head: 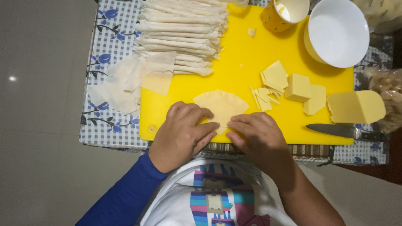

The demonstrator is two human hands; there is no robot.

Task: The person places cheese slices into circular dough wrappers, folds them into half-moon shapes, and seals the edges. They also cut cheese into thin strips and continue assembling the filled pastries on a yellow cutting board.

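Observation:
A thin pale pastry wrapper (220,104) lies on the yellow cutting board (247,58), near its front edge. My left hand (181,134) and my right hand (256,136) press on the wrapper's near edge, fingertips almost meeting, folding or rolling it. A row of rolled pastry sticks (182,35) lies stacked at the board's back left. Cheese slices and thin strips (274,81) lie to the right of the wrapper, with thicker cheese pieces (305,92) and a big cheese block (356,106) further right.
A knife (345,132) lies at the board's front right corner. A white bowl (337,33) and a yellow paper cup (282,14) stand at the back right. Loose wrappers (123,83) lie left on the chequered tablecloth (104,134). Grey floor lies to the left.

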